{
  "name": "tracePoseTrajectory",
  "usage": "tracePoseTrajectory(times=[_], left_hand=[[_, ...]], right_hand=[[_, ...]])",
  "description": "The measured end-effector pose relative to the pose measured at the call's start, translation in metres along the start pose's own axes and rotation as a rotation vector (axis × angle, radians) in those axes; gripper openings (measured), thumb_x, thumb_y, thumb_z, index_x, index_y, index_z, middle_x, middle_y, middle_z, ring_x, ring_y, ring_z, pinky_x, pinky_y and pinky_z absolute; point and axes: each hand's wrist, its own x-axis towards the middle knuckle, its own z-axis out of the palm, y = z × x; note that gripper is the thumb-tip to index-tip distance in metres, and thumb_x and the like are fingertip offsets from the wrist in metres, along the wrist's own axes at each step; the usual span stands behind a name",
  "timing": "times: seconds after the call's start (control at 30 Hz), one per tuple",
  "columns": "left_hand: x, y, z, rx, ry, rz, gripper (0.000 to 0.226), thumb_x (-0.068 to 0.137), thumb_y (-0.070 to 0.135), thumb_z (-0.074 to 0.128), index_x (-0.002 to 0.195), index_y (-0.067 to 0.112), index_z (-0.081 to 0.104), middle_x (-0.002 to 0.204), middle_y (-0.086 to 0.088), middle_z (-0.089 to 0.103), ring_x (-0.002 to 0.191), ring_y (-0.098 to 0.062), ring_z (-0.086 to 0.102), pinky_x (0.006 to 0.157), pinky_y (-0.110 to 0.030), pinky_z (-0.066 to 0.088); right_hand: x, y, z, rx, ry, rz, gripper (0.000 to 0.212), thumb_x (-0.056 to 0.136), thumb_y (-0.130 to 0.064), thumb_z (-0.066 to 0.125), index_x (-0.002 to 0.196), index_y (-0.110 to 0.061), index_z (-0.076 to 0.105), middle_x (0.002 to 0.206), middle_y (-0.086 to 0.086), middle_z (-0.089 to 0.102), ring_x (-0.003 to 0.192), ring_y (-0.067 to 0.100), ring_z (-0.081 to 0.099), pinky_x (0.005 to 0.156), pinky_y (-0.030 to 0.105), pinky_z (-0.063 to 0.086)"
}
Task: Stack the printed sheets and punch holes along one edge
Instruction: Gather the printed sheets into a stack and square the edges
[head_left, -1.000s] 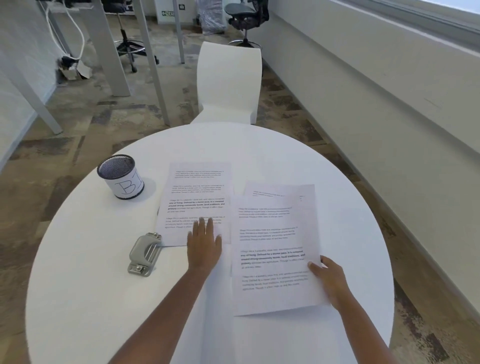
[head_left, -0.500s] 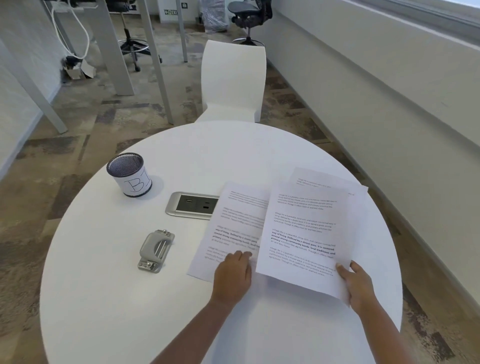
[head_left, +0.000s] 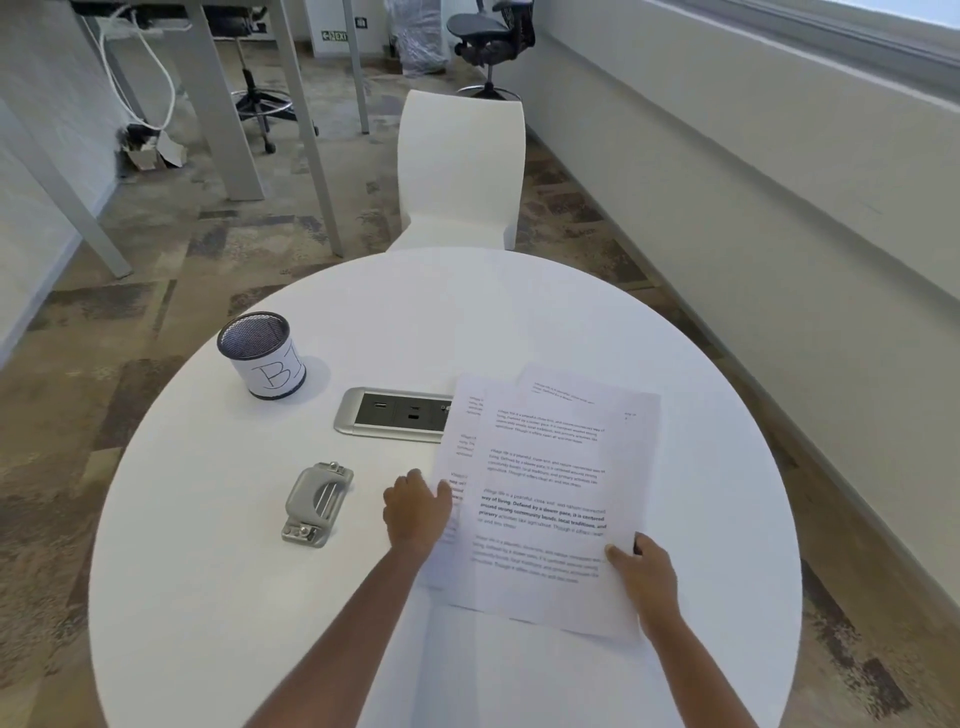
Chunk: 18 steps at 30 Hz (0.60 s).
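Observation:
Three printed sheets lie overlapped on the right half of the round white table (head_left: 218, 597). The top sheet (head_left: 545, 499) covers most of a left sheet (head_left: 462, 457) and a far sheet (head_left: 597, 395). My left hand (head_left: 418, 512) rests flat on the left sheet's edge, fingers together. My right hand (head_left: 644, 569) pinches the top sheet at its lower right edge, thumb on top. A grey hole punch (head_left: 318, 503) lies on the table left of my left hand, apart from the paper.
A mesh pen cup labelled "B1" (head_left: 262, 356) stands at the far left. A silver power socket panel (head_left: 395, 414) is set into the table, partly under the sheets. A white chair (head_left: 460, 171) stands behind the table; a wall runs along the right.
The left sheet has slid right, under the top sheet, uncovering the socket panel. The top sheet has straightened and now lies over both others. Both hands moved with the paper.

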Motion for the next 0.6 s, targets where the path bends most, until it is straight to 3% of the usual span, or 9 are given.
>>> tracePoseTrajectory(times=[0.07, 0.13, 0.2, 0.3, 0.5, 0.6], left_hand=[[-0.009, 0.005, 0.004, 0.008, -0.032, -0.020, 0.041, 0.093, 0.027, 0.045, 0.121, -0.003, 0.047, 0.126, -0.020, 0.052, 0.119, -0.036, 0.044, 0.094, -0.040, 0.041], [-0.018, 0.009, 0.010, -0.018, -0.058, -0.018, 0.039, 0.092, 0.025, 0.045, 0.120, -0.002, 0.048, 0.126, -0.020, 0.050, 0.119, -0.034, 0.043, 0.095, -0.040, 0.041], [-0.025, 0.014, 0.014, -0.038, -0.072, -0.021, 0.037, 0.092, 0.022, 0.046, 0.120, -0.003, 0.048, 0.127, -0.020, 0.048, 0.120, -0.034, 0.042, 0.095, -0.040, 0.041], [-0.029, 0.017, 0.016, -0.062, -0.081, -0.042, 0.036, 0.091, 0.019, 0.047, 0.119, -0.003, 0.048, 0.128, -0.019, 0.045, 0.121, -0.033, 0.041, 0.095, -0.041, 0.042], [-0.028, 0.013, 0.013, -0.100, -0.106, -0.034, 0.037, 0.088, 0.013, 0.050, 0.122, -0.002, 0.047, 0.130, -0.018, 0.041, 0.121, -0.032, 0.040, 0.095, -0.043, 0.044], [-0.029, 0.011, 0.013, -0.092, -0.114, -0.011, 0.037, 0.088, 0.013, 0.052, 0.122, -0.001, 0.045, 0.131, -0.017, 0.040, 0.122, -0.031, 0.040, 0.095, -0.043, 0.043]], right_hand=[[-0.006, -0.007, 0.010, -0.131, 0.029, -0.013, 0.017, 0.082, -0.011, 0.059, 0.088, 0.005, 0.058, 0.111, 0.019, 0.057, 0.113, 0.038, 0.050, 0.086, 0.037, 0.040], [-0.012, -0.013, 0.019, -0.207, 0.038, 0.018, 0.030, 0.083, -0.015, 0.060, 0.108, 0.001, 0.057, 0.135, 0.017, 0.040, 0.130, 0.034, 0.030, 0.099, 0.039, 0.033], [-0.020, -0.019, 0.024, -0.197, 0.046, 0.054, 0.043, 0.083, -0.015, 0.060, 0.122, 0.001, 0.049, 0.146, 0.016, 0.026, 0.134, 0.034, 0.020, 0.105, 0.045, 0.030], [-0.024, -0.022, 0.026, -0.149, 0.048, 0.036, 0.046, 0.080, -0.008, 0.061, 0.122, 0.004, 0.044, 0.143, 0.022, 0.028, 0.131, 0.036, 0.026, 0.104, 0.040, 0.029], [-0.024, -0.017, 0.015, 0.255, -0.029, 0.108, 0.062, 0.076, -0.004, 0.066, 0.129, -0.003, 0.032, 0.126, 0.020, 0.050, 0.111, 0.034, 0.052, 0.096, 0.043, 0.044], [-0.019, -0.014, 0.005, 0.342, -0.057, 0.148, 0.050, 0.079, -0.003, 0.063, 0.124, -0.002, 0.042, 0.122, 0.020, 0.056, 0.108, 0.036, 0.057, 0.091, 0.045, 0.048]])
